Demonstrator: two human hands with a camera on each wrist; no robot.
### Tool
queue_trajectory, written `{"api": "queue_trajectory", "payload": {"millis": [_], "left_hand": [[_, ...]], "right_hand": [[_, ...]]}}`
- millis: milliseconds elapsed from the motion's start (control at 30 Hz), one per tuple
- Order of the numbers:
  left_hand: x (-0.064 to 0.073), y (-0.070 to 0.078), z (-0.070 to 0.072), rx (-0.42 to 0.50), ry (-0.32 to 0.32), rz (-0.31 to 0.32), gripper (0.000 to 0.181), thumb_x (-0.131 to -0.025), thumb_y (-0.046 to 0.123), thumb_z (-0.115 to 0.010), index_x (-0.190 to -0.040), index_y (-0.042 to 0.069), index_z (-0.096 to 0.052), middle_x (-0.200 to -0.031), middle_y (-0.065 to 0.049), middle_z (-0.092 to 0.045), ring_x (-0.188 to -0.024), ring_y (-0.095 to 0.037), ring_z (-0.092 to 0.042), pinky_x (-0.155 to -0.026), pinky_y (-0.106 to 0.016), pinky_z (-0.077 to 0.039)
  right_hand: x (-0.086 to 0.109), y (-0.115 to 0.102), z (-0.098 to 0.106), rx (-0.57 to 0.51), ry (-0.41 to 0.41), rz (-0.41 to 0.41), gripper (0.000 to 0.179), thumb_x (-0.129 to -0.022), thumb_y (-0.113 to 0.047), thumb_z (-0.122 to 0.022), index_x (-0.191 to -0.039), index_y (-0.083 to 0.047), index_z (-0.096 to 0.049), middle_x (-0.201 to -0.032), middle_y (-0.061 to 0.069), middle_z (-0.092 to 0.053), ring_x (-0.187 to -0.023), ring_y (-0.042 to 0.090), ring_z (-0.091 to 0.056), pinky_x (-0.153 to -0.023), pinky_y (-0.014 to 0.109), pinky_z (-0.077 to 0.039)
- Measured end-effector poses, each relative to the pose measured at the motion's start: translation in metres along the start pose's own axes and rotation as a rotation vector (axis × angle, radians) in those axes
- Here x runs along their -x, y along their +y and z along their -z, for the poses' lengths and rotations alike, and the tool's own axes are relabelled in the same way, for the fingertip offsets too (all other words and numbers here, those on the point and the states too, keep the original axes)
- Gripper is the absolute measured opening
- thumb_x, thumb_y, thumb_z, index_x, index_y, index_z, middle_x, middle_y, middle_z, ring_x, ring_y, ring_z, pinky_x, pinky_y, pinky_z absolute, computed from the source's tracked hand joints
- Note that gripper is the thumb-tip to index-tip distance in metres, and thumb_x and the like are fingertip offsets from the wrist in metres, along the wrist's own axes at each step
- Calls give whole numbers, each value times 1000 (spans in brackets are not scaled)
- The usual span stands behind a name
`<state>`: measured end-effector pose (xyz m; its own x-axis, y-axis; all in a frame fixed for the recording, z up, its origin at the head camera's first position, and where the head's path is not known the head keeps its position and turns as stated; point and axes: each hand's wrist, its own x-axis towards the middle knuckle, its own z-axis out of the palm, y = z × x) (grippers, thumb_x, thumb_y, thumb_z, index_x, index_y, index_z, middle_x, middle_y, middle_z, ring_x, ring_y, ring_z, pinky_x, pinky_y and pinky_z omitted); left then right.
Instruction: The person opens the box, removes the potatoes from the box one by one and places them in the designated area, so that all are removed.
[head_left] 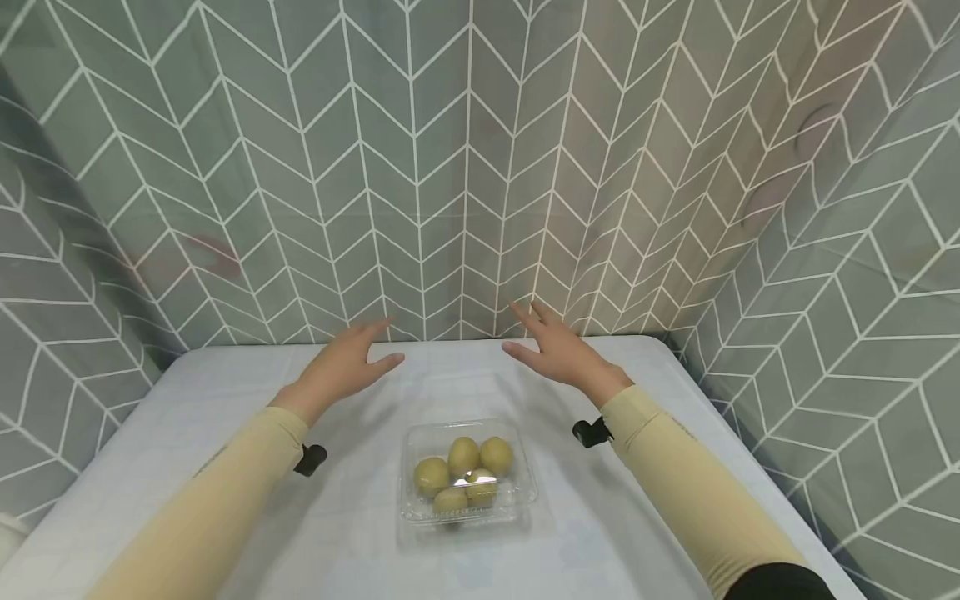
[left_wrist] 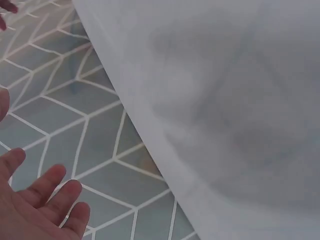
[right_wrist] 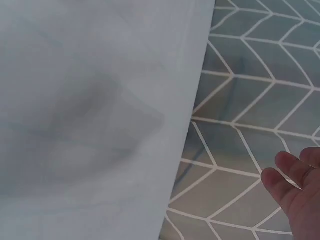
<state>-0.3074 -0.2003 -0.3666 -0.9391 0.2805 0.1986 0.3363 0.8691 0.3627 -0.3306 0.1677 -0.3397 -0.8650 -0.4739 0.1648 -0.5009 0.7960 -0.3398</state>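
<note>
A person's left hand (head_left: 341, 367) and right hand (head_left: 555, 350) reach over the far part of a white-covered desk (head_left: 352, 542), each grip wide, thumb apart from extended fingers. Nearer the wearer, between the forearms, a clear plastic container (head_left: 522, 492) sits on the desk with five yellowish-green fruits (head_left: 463, 457) inside, their kind hard to make out; a streak of glare masks part of one. Both wrist views crop the hands at the frame's edge. The left sleeve (head_left: 217, 500) runs out of frame below, and a whitish object (head_left: 9, 537) at far left is too cut off to identify.
</note>
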Motion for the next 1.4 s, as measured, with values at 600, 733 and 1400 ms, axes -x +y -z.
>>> {"api": "queue_trajectory", "payload": {"millis": [600, 733, 1400], "left_hand": [[73, 8, -21, 158, 57, 24, 82, -90, 69, -54, -152, 18, -39, -136, -17, -45, -118, -35, -54, -93, -57, -46], [85, 13, -24, 191, 70, 10, 78, -91, 66, -56, -151, 19, -41, -136, -16, -46, -115, -36, -55, -88, -54, -49], [140, 43, -43, 380, 25, -8, 63, -91, 52, -67, -146, 27, -48, -137, -1, -50, -116, -25, -57, -81, -32, -55]], "right_hand": [[66, -5, -31, -146, 32, 56, 71, -96, -64, -48, -155, -26, -34, -155, 13, -30, -133, 33, -44, -104, 54, -40], [79, -7, -39, -196, 31, 60, 68, -97, -60, -50, -154, -26, -36, -153, 7, -34, -127, 26, -49, -97, 48, -46], [135, -31, -57, -389, -16, 85, 57, -99, -41, -60, -151, -24, -42, -150, 3, -37, -121, 24, -55, -92, 50, -50]]}}
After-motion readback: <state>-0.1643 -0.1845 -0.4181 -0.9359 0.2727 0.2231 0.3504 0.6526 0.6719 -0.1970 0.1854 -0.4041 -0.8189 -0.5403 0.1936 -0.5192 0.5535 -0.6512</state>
